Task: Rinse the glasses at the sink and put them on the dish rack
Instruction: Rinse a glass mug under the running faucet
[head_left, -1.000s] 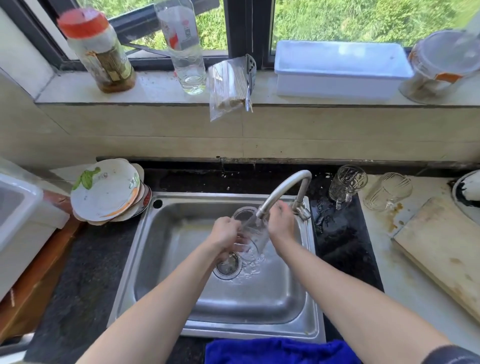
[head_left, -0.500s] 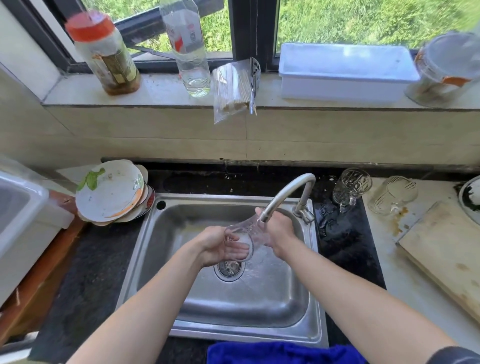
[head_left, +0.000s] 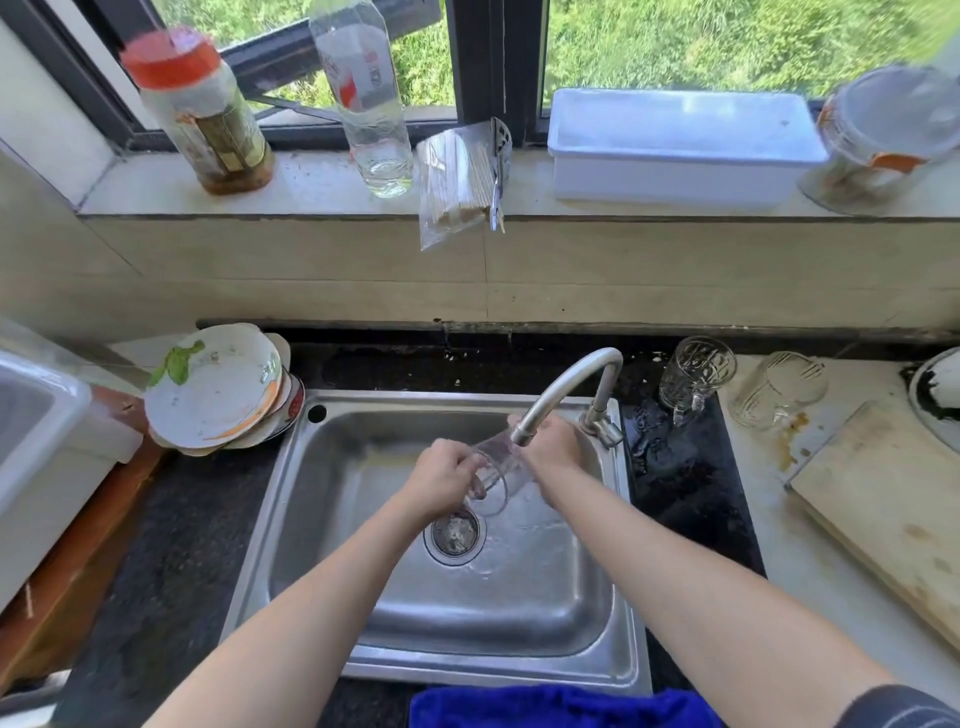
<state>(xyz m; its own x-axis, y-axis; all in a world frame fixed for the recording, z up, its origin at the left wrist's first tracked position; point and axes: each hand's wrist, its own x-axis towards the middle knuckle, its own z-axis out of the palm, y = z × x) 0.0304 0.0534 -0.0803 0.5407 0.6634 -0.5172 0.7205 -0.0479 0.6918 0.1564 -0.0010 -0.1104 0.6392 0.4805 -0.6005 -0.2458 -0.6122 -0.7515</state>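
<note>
- A clear, smooth-walled glass is held between both hands over the sink. It is tipped on its side, with the round mouth turned down and toward the person and the base end raised.
- The rim end is gripped by the left hand, whose fingers are curled over the edge.
- The base end is clasped by the right hand, though most of its fingers are hidden behind the glass.
- The curved metal tap is seen just above the right hand, with its spout touching or almost touching the upper side of the glass.
- A round strainer drain is set in the brushed steel basin just below the left hand, and rippled water is spread beside it.
- Two more clear glasses with handles and patterned walls, one near the right hand and one farther right, are stood on the counter.
- A worn wooden board is laid well to the right of the right hand.
- A tilted stack of white plates with a green leaf scrap is seen well to the left of the left hand.
- A blue cloth is draped at the near edge, under the forearms.
</note>
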